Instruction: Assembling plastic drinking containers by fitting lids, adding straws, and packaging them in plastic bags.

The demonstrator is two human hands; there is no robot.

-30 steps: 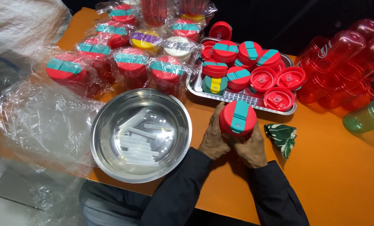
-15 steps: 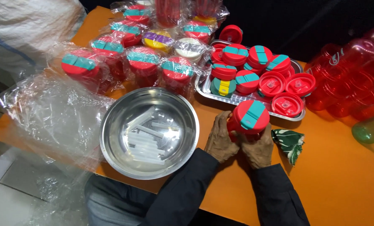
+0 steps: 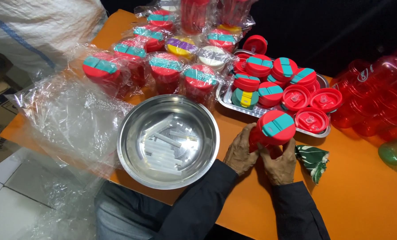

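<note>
A red bottle with a red lid and teal flip tab [image 3: 275, 129] stands on the orange table [image 3: 367, 195], gripped by both hands. My left hand [image 3: 240, 153] wraps its left side. My right hand [image 3: 279, 166] holds its lower right side. Left of the hands sits a round steel bowl [image 3: 132, 129] holding several clear plastic straws [image 3: 165, 149]. Behind the bottle a metal tray [image 3: 227, 104] carries several red lids with teal tabs [image 3: 269, 73].
Several plastic-wrapped bottles with lids [image 3: 165, 69] stand at the back left. Loose clear plastic wrap [image 3: 65, 120] lies at the left edge. Empty red bottles [image 3: 376, 98] pile up at the right, beside a green one [image 3: 396, 151]. A green patterned cloth [image 3: 314, 160] lies near my right hand.
The bottle and both hands stay together on the table; the bottle's top has tilted slightly toward the right. The camera view has shifted a little.
</note>
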